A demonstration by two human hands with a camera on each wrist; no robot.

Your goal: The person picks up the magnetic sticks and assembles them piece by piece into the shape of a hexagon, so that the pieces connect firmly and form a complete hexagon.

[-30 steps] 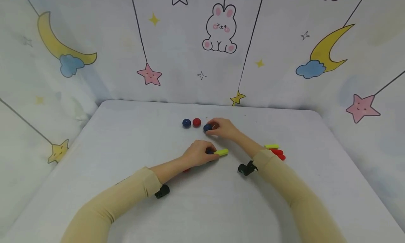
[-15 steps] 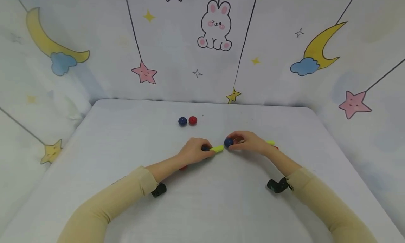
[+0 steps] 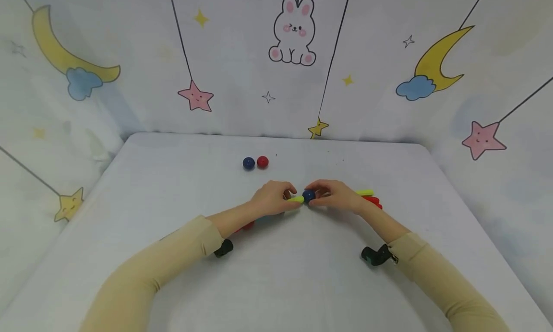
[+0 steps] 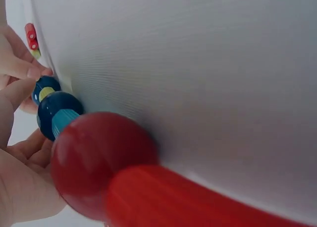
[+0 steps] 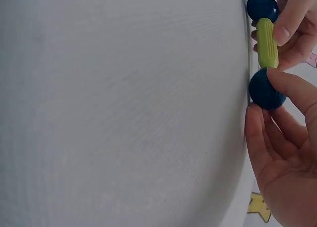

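Observation:
My left hand (image 3: pixel 272 197) pinches a yellow-green ribbed rod (image 5: pixel 267 41). My right hand (image 3: pixel 339 196) holds a dark blue ball (image 3: pixel 308 196) between thumb and fingers, against the rod's right end. The rod's other end meets a second dark blue ball (image 5: pixel 262 8), beside the left fingers. From there the row runs on through a light blue rod (image 4: pixel 64 120) and a red ball (image 4: pixel 99 158) to a red rod (image 4: pixel 183 197), close to the left wrist camera. In the head view the left hand and forearm cover much of this row.
A loose blue ball (image 3: pixel 248 163) and a loose red ball (image 3: pixel 262 162) lie side by side towards the back of the white table (image 3: pixel 276 284). Behind the right forearm are a yellow-green rod (image 3: pixel 365 192) and red rods (image 3: pixel 373 200). Black cameras hang at both wrists.
The right hand has brought its blue ball from the back of the table, forward and right, to the yellow-green rod's end. The left fingers have shifted along the rod towards that ball.

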